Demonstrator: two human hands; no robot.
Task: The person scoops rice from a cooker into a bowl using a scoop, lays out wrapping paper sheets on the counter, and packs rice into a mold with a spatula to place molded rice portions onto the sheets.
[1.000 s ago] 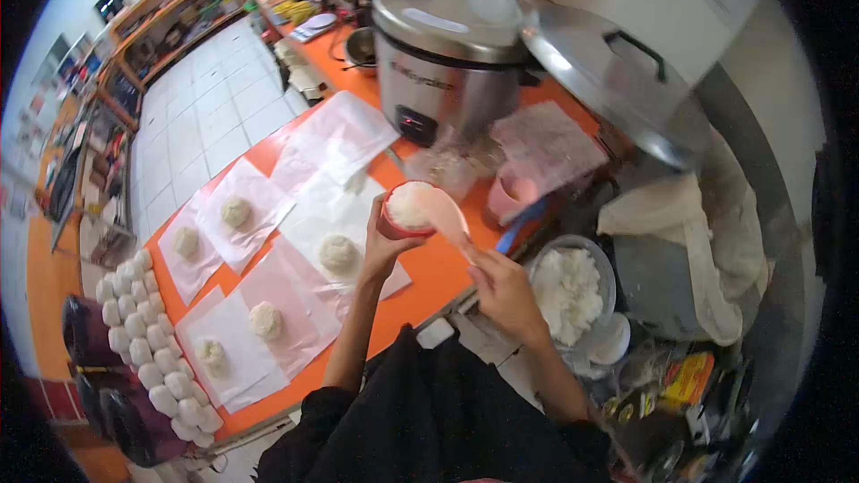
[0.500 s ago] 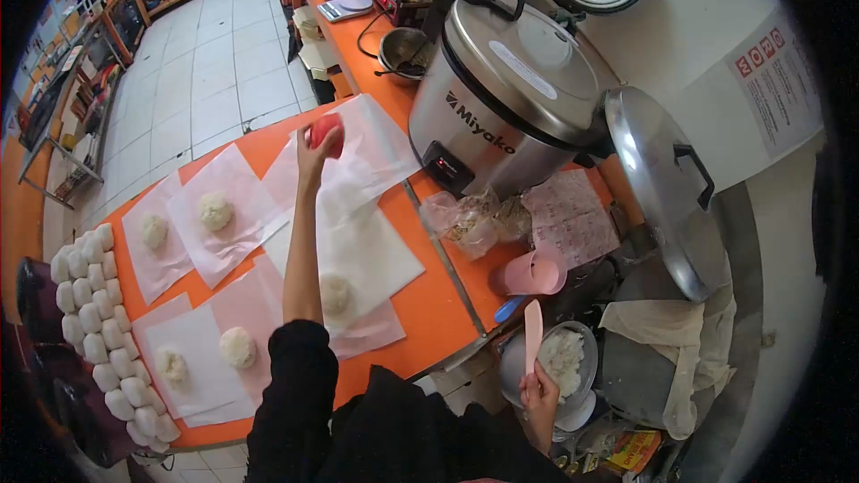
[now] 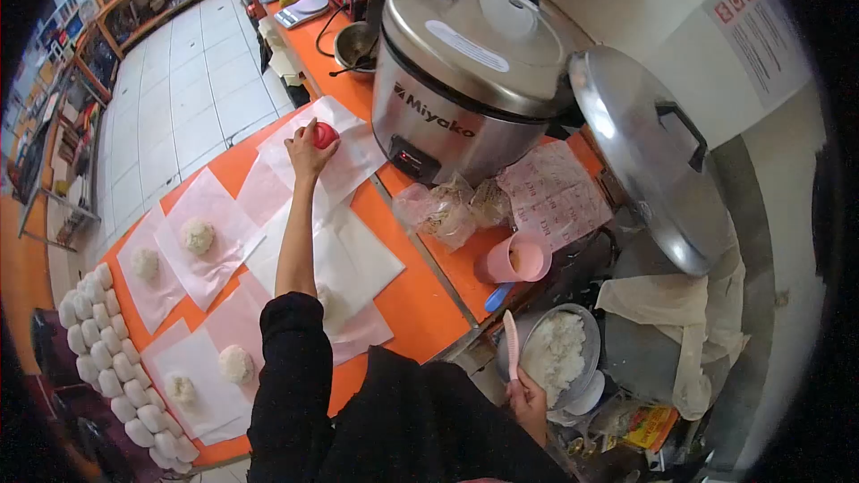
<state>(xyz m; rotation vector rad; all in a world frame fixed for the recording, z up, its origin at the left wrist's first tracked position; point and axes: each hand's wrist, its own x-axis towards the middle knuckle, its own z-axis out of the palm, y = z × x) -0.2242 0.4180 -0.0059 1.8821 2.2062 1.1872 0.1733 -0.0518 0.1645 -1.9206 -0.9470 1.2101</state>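
My left hand (image 3: 309, 152) is closed around a small red cup (image 3: 325, 134) over the farthest sheet of wrapping paper (image 3: 358, 150); whether the cup touches the paper is hard to tell. Rounded mounds of white rice sit on other sheets, among them one mound (image 3: 199, 237) at the far left and another (image 3: 236, 364) nearer me. Gripped in my right hand (image 3: 528, 402) is a pink rice paddle (image 3: 512, 344), its blade pointing up. Beside it stands a metal bowl (image 3: 594, 340) holding loose cooked rice (image 3: 562, 358). My left sleeve partly hides one mound (image 3: 331, 307).
A big steel rice cooker (image 3: 465, 54) stands at the back, with a large metal lid (image 3: 640, 161) leaning to its right. Near it are plastic bags (image 3: 447, 210) and a pink cup (image 3: 521, 259). White wrapped packets (image 3: 112, 362) line the table's left edge.
The red cup has tipped from sideways and come down toward the far paper in my left hand. My right hand and the paddle have shifted slightly left and down. The camera view has moved.
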